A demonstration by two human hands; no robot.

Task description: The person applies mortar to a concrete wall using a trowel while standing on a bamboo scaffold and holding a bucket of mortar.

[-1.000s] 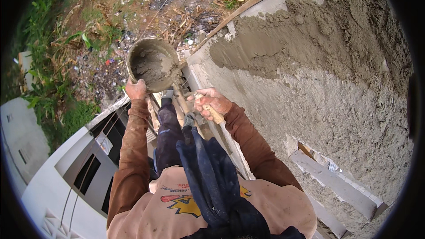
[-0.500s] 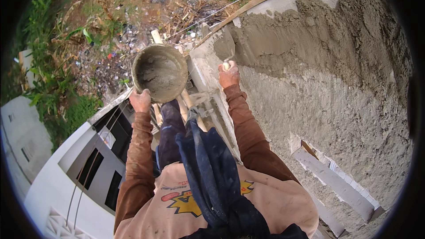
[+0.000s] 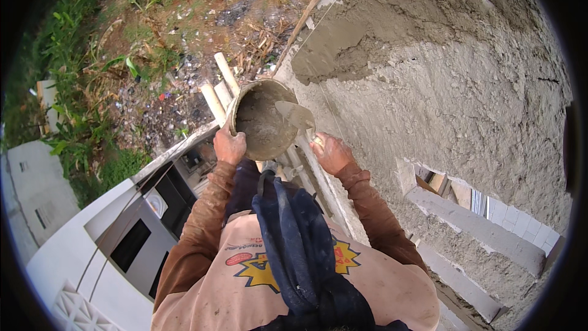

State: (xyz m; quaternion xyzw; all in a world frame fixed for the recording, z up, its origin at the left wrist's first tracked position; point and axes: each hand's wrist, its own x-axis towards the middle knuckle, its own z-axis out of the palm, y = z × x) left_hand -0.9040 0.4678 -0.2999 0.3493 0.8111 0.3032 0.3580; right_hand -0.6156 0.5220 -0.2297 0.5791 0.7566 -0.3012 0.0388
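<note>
My left hand (image 3: 230, 146) grips the near-left rim of a round bucket (image 3: 243, 99) tilted toward me, its inside coated with grey mortar (image 3: 260, 124). In my right hand (image 3: 332, 153) is the handle of a trowel (image 3: 296, 114), its pointed metal blade reaching over the bucket's right rim into the opening. Both hands are closed. To the right rises a wall (image 3: 441, 104) of rough grey plaster. A darker, wet patch of mortar (image 3: 334, 43) lies on its upper left part, beyond the trowel.
Light poles (image 3: 226, 73) stick out beneath and beyond the bucket. A wooden batten (image 3: 311, 6) edges the wall, with a thin string beside it. Window openings with concrete ledges (image 3: 478, 220) are at lower right. Far below lie littered ground (image 3: 202, 18) and a white house (image 3: 92, 233).
The trowel has come off the wall and moved left to the bucket's opening. The bucket has shifted right, nearer the wall, and tilted. My view has turned somewhat.
</note>
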